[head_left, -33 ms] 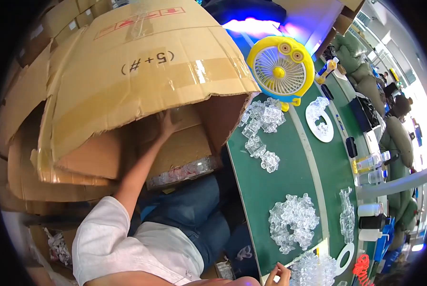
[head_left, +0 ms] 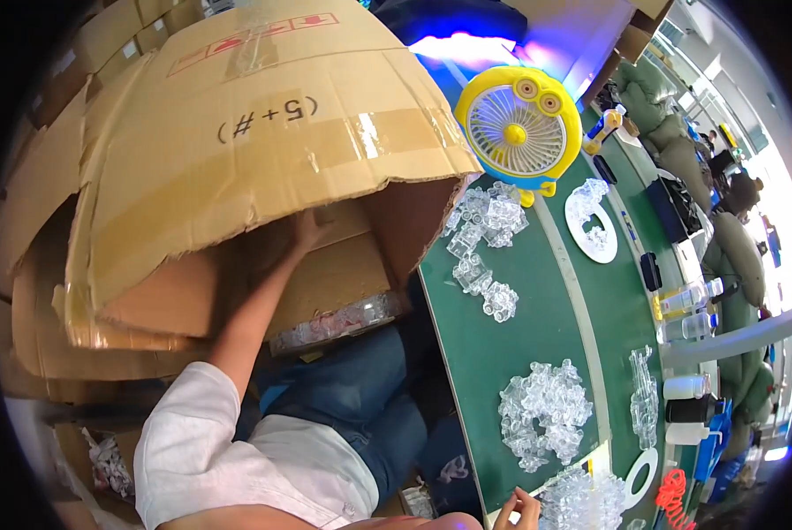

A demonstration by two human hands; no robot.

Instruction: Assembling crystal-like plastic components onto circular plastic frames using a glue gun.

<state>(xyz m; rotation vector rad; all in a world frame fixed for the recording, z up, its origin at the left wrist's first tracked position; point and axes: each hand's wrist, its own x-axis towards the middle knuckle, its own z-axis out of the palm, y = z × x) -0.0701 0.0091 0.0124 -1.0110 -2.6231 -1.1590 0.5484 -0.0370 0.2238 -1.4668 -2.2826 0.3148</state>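
Left hand (head_left: 306, 231) inside carton (head_left: 184, 168), can't tell grip; ragged rim (head_left: 387, 182) could scrape forearm (head_left: 265, 300). Right hand (head_left: 521, 510) beside clear parts (head_left: 586, 502) on desk (head_left: 466, 353), grip unclear; a nudge might scatter them.

The head-worn fisheye looks down over the box (head_left: 272, 163) and table (head_left: 475, 371).

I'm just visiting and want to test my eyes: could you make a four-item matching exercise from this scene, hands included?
1. left hand
2. right hand
3. fan
4. coiled cord

A. red
B. inside the cardboard box
C. yellow and blue
D. at the picture's bottom edge, beside clear pieces

Pairs: 1-B; 2-D; 3-C; 4-A
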